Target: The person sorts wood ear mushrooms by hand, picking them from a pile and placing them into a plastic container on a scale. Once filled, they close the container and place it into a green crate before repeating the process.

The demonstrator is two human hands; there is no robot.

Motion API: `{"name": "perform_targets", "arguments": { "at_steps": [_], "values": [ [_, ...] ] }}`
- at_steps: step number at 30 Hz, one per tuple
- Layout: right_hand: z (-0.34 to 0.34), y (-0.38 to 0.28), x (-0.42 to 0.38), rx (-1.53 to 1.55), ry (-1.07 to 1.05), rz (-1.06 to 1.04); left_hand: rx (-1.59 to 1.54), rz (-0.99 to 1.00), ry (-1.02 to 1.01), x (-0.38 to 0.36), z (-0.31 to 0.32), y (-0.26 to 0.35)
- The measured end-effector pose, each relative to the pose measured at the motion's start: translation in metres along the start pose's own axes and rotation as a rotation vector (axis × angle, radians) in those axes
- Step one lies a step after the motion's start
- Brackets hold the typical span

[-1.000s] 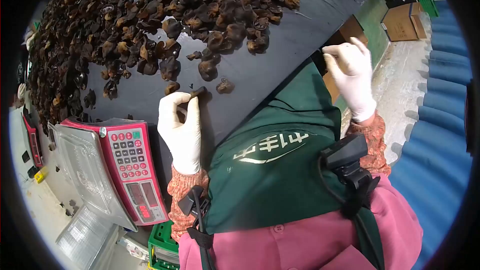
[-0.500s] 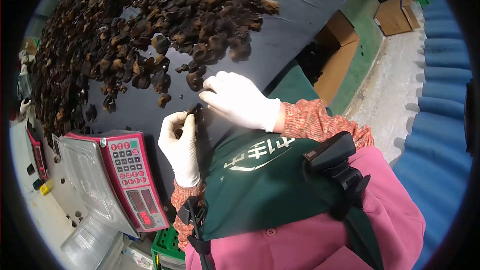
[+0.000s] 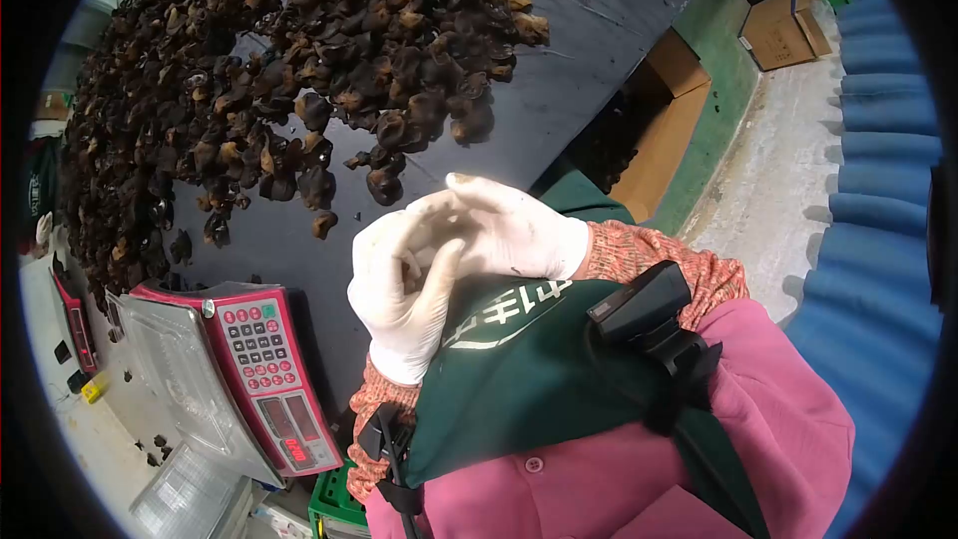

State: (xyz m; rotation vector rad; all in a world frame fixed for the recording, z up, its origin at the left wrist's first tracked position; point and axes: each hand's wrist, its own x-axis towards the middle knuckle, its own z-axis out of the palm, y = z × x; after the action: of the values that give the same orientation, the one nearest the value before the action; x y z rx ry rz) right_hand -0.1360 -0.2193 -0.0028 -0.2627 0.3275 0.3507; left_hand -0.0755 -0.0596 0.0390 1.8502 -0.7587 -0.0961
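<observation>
Red scale (image 3: 264, 369) at left; my left hand (image 3: 399, 284), fingers curled narrow, meets my right hand (image 3: 509, 230) (both in smooth white gloves, contents hidden) just below the wrinkled dark dried mushrooms (image 3: 289, 70) heaped on black sheeting (image 3: 559, 90).

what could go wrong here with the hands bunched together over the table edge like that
Both gloved hands, left hand and right hand, meet above the black table edge; any piece between them is hidden and might drop onto the green apron. A sleeve could brush loose dried mushrooms nearby.
</observation>
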Motion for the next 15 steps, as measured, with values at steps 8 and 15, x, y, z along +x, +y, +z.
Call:
{"name": "perform_targets", "arguments": {
  "at_steps": [8,15],
  "values": [
    [-0.009,-0.085,-0.115,-0.898,0.602,-0.477,-0.463,-0.656,0.011,0.008,0.003,-0.008],
    [0.0,-0.1,-0.087,-2.102,0.782,-0.909,-0.935,-0.787,-0.171,0.012,0.016,-0.023]
  ]
}}
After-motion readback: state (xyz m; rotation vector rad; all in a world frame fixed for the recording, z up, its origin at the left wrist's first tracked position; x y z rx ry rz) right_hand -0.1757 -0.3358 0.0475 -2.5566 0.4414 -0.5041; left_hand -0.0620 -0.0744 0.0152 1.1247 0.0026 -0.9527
